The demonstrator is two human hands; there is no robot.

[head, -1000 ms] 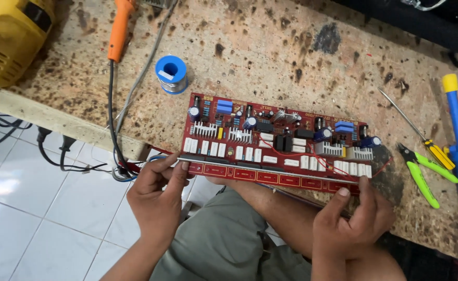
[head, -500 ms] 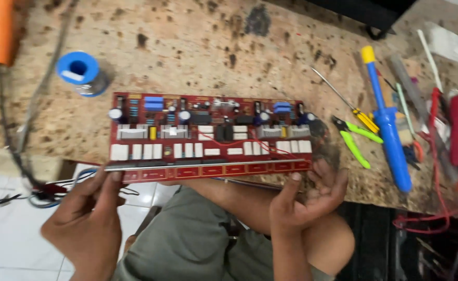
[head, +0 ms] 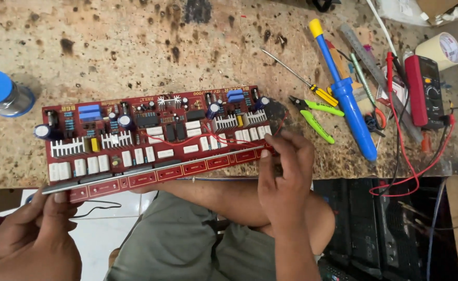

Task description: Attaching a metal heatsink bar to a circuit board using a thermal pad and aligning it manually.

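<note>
1. the speckled stone workbench [head: 135, 47] carries everything, and i sit at its near edge so my lap is under whatever hangs over.
2. the long red circuit board [head: 156, 138] lies across that near edge, components up, its front strip jutting past the bench so both my hands can get at it from below and in front.
3. my left hand [head: 36, 234] is at the board's near left corner, fingers curled and the thumb pressed up on the front edge; it looks like a steadying pinch that keeps the long board from tipping.
4. my right hand [head: 286, 177] is at the right end, fingertips bunched against the edge where a thin red wire [head: 229, 139] trails across the board; i can't tell whether i have hold of the wire itself or just the board.
5. the blue desoldering pump [head: 343, 88] lies angled just right of the board, within easy reach of that hand.
6. the red multimeter [head: 426, 88] sits further right, its red lead looping off the bench.
7. the solder spool [head: 2, 93] sits off past the left end.
8. green flush cutters [head: 317, 114] and a small yellow-handled screwdriver [head: 301, 78] lie between board and pump.
</note>
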